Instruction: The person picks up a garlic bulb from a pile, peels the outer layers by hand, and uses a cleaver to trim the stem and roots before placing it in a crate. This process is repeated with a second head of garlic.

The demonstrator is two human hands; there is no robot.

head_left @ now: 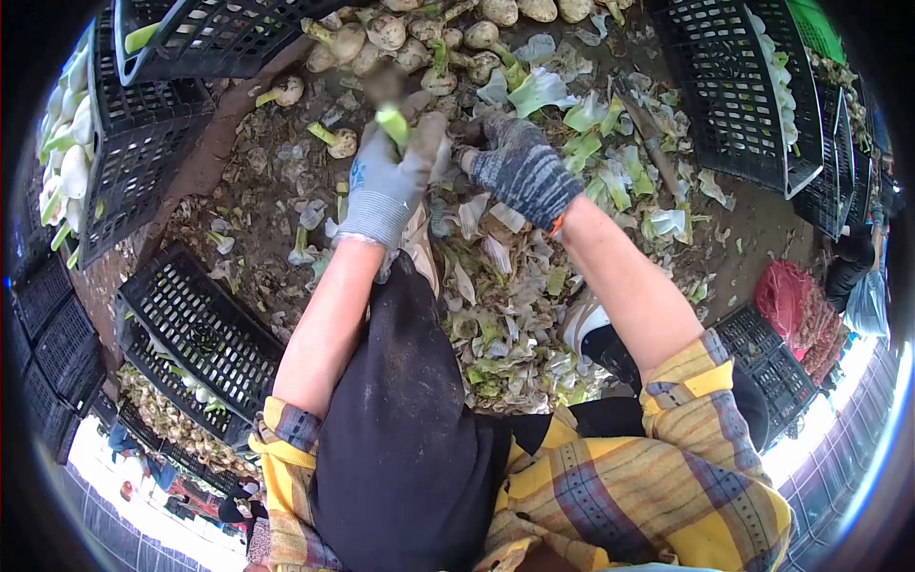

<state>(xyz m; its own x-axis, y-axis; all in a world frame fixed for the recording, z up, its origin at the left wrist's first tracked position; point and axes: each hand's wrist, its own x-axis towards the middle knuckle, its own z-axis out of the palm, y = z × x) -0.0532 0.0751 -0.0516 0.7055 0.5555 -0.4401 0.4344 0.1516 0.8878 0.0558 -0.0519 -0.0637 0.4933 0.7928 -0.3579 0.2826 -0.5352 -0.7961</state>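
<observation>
My left hand, in a light grey glove, is closed around a bulb with a green stem; the bulb's far end is blurred. Just to the right, my right hand wears a dark striped glove, its fingers curled in near the left fingertips; what they hold, if anything, is hidden. Beyond both hands lies a pile of soil-covered bulbs. One loose bulb with a cut green stem rests on the ground left of my left hand.
Peeled skins and leaf scraps cover the ground. Black crates stand at left, lower left and upper right, some holding white bulbs. A red mesh sack lies at right. Other people are at the lower left and right edges.
</observation>
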